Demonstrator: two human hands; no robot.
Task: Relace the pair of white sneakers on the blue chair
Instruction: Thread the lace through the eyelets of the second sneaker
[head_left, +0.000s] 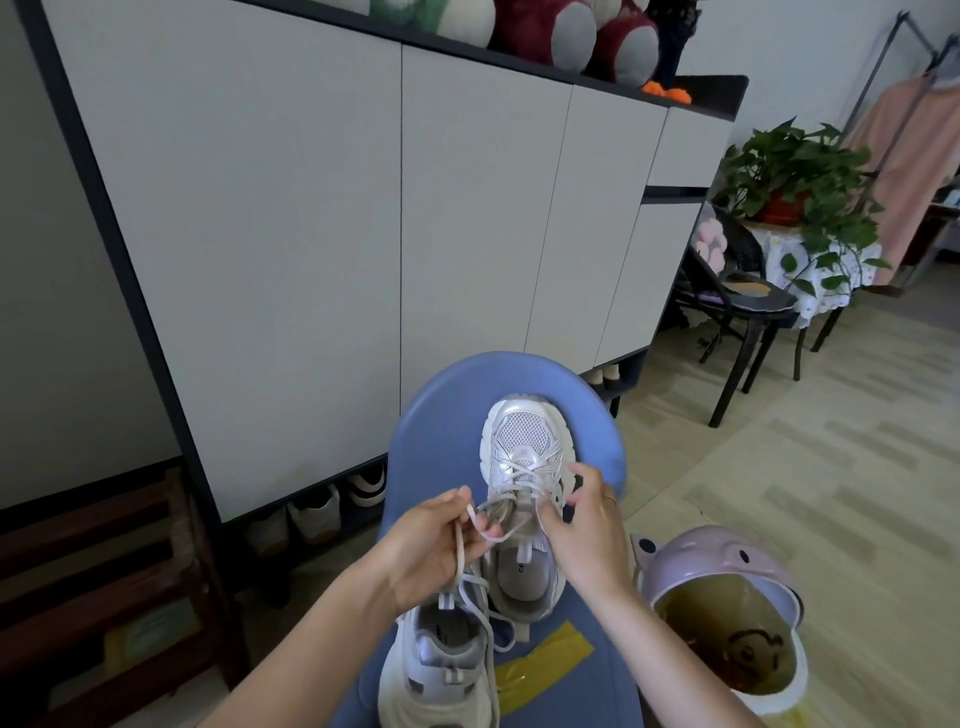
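Right, both white sneakers sit on the blue chair (431, 415), one ahead of the other. The far sneaker (527, 447) has its toe pointing away from the person, with lace crossed through the lower eyelets only. The near sneaker (441, 660) lies closer to the camera with loose lace trailing over its collar.

The left hand (431, 545) pinches a strand of the white lace (470, 514) between thumb and fingers, fingers curled round it. The right hand (587, 525) grips the far sneaker's upper at the eyelet row, thumb inside by the tongue, fingers outside.

Handling, as a guess: the lace looks flat, soft and limp, so it'll flop and twist; best held close to the tip, where it's stiff enough to poke through. The sneaker looks light with a soft mesh upper, likely to slide on the smooth seat, so bracing at the eyelet stay seems sensible.

A pink bin (727, 613) stands on the floor just right of the chair.
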